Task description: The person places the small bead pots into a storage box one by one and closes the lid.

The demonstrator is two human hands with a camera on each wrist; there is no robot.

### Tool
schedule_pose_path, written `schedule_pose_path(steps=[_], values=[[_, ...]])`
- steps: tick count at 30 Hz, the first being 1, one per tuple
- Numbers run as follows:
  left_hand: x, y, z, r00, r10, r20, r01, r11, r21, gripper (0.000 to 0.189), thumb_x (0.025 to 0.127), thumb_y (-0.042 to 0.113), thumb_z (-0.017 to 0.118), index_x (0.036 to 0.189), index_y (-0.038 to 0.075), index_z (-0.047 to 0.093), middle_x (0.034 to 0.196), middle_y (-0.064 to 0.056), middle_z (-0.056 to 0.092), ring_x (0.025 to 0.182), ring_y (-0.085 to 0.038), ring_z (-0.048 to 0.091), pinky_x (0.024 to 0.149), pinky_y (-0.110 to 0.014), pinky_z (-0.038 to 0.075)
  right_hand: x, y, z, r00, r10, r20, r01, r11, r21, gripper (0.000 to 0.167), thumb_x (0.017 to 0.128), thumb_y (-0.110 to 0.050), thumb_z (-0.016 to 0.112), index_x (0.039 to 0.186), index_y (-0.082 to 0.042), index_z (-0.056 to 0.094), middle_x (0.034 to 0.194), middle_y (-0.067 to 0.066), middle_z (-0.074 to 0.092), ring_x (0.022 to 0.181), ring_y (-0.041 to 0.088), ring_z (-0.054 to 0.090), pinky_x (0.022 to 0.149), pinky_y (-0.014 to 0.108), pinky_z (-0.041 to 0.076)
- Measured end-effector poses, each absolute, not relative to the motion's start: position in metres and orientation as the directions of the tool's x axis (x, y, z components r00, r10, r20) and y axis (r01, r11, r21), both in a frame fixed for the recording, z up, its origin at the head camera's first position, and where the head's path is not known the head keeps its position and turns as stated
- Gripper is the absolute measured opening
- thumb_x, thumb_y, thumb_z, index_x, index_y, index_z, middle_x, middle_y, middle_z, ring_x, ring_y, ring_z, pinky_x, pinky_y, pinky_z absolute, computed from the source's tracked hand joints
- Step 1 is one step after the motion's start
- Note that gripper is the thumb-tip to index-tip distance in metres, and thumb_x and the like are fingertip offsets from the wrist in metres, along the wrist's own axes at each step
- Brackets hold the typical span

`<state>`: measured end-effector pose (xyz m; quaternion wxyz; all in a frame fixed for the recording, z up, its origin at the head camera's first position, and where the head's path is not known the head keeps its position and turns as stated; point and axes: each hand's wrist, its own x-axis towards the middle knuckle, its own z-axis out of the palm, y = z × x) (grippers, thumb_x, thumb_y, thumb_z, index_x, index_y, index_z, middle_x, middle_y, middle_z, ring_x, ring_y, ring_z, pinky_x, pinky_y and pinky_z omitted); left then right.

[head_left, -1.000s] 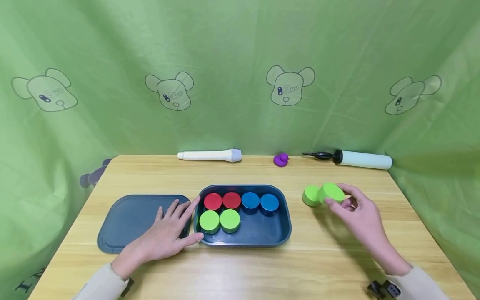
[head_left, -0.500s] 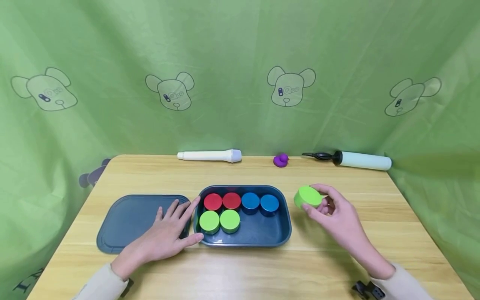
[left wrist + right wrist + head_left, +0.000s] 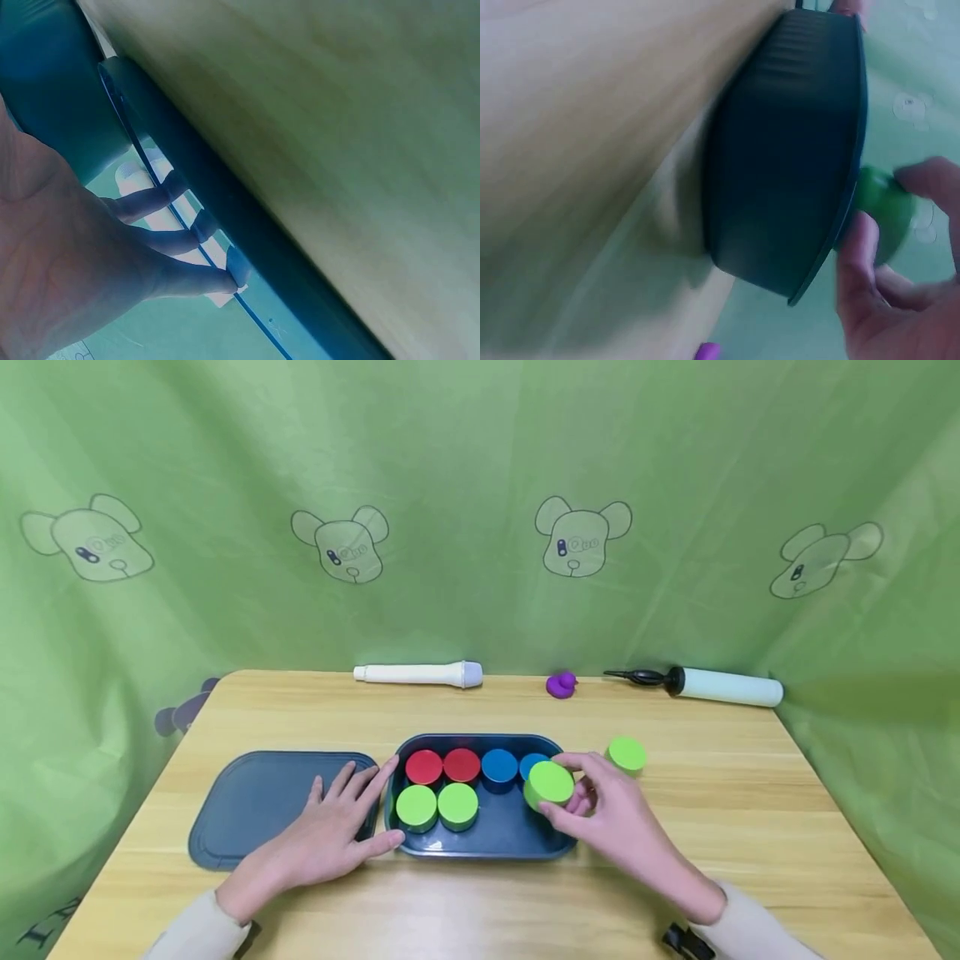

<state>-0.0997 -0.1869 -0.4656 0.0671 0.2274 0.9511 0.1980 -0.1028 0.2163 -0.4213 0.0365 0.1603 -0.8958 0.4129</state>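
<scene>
My right hand (image 3: 611, 802) pinches a green round block (image 3: 551, 783) over the right end of a dark blue box (image 3: 487, 839). In the right wrist view that green block (image 3: 889, 214) shows above the box's rim, between thumb and fingers. Inside the box are two red round blocks (image 3: 461, 766) and two blue ones (image 3: 499, 768) along the back, the rightmost blue partly covered by the held block. Two more green blocks (image 3: 417, 807) sit at its front left. My left hand (image 3: 322, 835) lies with spread fingers over the flat dark lid (image 3: 255, 810), thumb and forefinger at the box's left edge.
Another green round block (image 3: 627, 755) stands on the wooden table (image 3: 750, 827) right of the box. Along the back edge lie a white microphone-shaped thing (image 3: 418, 674), a purple toy duck (image 3: 561, 685) and a hand air pump (image 3: 705, 683). A green curtain (image 3: 465, 527) hangs behind.
My right hand has carried the green block leftward from beside the other loose green block to over the box. The left hand has stayed in place.
</scene>
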Motion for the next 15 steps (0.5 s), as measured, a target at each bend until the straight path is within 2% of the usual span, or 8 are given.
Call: schedule_pose_path(steps=[3,6,10,15], values=[[-0.1,-0.187,-0.464,-0.889,0.457,-0.032,0.407,0.819,0.406,0.094,0.106,0.068,0.058,0.178,0.032,0.01,0.172,-0.015,0.037,0.158,-0.057,0.023,0.111,-0.091,0.014,-0.104,0.207,-0.423,-0.933,-0.318,0.169,-0.342,0.636,-0.691,0.053,0.086,-0.026,0.096,0.131,-0.011,0.073,0.098,-0.005,0.063,0.076,0.009,0.062,0.065,0.025,0.056],[-0.101,-0.187,-0.463,-0.888,0.459,-0.022,0.413,0.817,0.403,0.094,0.106,0.068,0.058,0.178,0.031,0.01,0.172,-0.016,0.038,0.158,-0.057,0.023,0.11,-0.091,0.014,-0.106,0.198,-0.422,-0.924,-0.358,0.138,-0.355,0.663,-0.659,0.052,0.085,-0.024,0.097,0.129,-0.011,0.073,0.098,-0.006,0.062,0.075,0.009,0.062,0.065,0.025,0.055],[-0.102,-0.185,-0.465,-0.885,0.464,-0.022,0.416,0.814,0.405,0.095,0.106,0.069,0.057,0.178,0.032,0.009,0.172,-0.016,0.037,0.158,-0.057,0.023,0.11,-0.091,0.014,-0.108,0.186,-0.422,-0.922,-0.369,0.116,-0.359,0.704,-0.612,0.05,0.085,-0.021,0.097,0.127,-0.007,0.072,0.099,-0.004,0.061,0.074,0.01,0.06,0.064,0.024,0.054],[-0.1,-0.185,-0.468,-0.886,0.463,-0.023,0.415,0.814,0.408,0.095,0.106,0.069,0.057,0.178,0.033,0.007,0.172,-0.017,0.037,0.158,-0.057,0.022,0.111,-0.091,0.013,-0.111,0.169,-0.429,-0.921,-0.371,0.116,-0.37,0.745,-0.556,0.049,0.084,-0.021,0.097,0.123,-0.005,0.071,0.105,-0.001,0.063,0.074,0.005,0.056,0.066,0.024,0.052]])
